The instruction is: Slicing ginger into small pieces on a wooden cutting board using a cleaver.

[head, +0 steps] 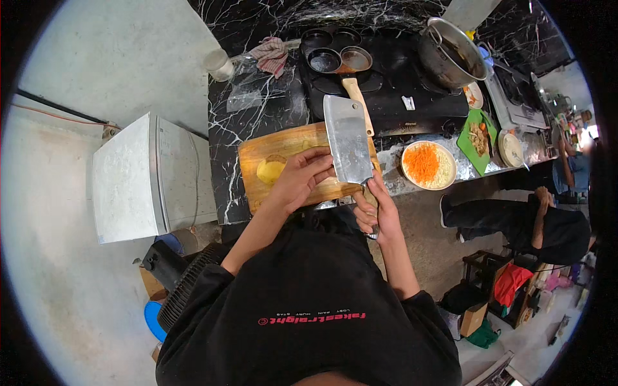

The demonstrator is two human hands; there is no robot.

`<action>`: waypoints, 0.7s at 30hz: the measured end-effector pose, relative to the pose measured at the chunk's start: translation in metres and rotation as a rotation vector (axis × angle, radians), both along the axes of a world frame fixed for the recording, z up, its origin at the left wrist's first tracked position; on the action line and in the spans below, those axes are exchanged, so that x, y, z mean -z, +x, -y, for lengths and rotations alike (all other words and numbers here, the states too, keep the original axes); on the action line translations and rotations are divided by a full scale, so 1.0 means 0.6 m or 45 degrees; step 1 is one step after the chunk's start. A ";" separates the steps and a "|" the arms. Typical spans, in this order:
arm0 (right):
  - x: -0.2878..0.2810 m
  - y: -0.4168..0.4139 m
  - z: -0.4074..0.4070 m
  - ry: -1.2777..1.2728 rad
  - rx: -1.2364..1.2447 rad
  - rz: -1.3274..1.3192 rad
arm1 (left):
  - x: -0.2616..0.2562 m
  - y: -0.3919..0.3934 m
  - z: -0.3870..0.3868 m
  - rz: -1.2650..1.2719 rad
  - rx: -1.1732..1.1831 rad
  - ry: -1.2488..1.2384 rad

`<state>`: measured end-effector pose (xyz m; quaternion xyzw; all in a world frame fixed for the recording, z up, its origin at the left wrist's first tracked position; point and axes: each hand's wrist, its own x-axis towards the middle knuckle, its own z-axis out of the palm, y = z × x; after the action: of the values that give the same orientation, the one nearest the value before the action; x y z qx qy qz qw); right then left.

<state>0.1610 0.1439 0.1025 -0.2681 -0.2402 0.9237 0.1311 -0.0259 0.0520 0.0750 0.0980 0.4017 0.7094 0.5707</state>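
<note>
My right hand (379, 210) grips the handle of a metal cleaver (348, 140), its broad blade raised over the right part of a wooden cutting board (256, 149). The fingertips of my left hand (306, 176) are at the left edge of the blade, thumb and fingers bent close together; whether they press on it I cannot tell. Left of that hand, a peeled yellow potato or similar vegetable (270, 170) lies on the board. A smaller yellow piece (311, 144) lies behind my left fingers, partly hidden.
Behind the board stands a black stove (410, 118) with a four-cup pan (324, 60) and a large metal pot (449, 55). To the right are a bowl of shredded carrot and pale chopped vegetable (428, 165) and a green cutting board (490, 126). Other people stand at far right.
</note>
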 end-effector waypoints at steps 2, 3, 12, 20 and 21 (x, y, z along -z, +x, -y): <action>0.000 0.002 -0.001 0.026 -0.009 -0.015 | 0.006 0.004 -0.001 0.008 -0.015 -0.006; 0.003 0.002 -0.003 0.043 -0.010 -0.027 | 0.011 0.004 -0.002 -0.072 -0.038 -0.016; -0.015 0.012 0.000 0.451 0.112 0.266 | 0.023 0.011 -0.015 -1.900 -0.142 -0.162; -0.002 0.031 -0.002 0.713 0.058 0.311 | -0.025 -0.014 -0.001 -2.309 -0.230 -0.108; -0.003 0.037 -0.001 0.796 0.075 0.348 | -0.039 -0.022 0.009 -2.238 -0.296 -0.150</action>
<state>0.1835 0.1446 0.1041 -0.3430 -0.5191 0.7568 0.2003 -0.0394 0.0469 0.0986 0.5363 0.7380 0.4093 -0.0154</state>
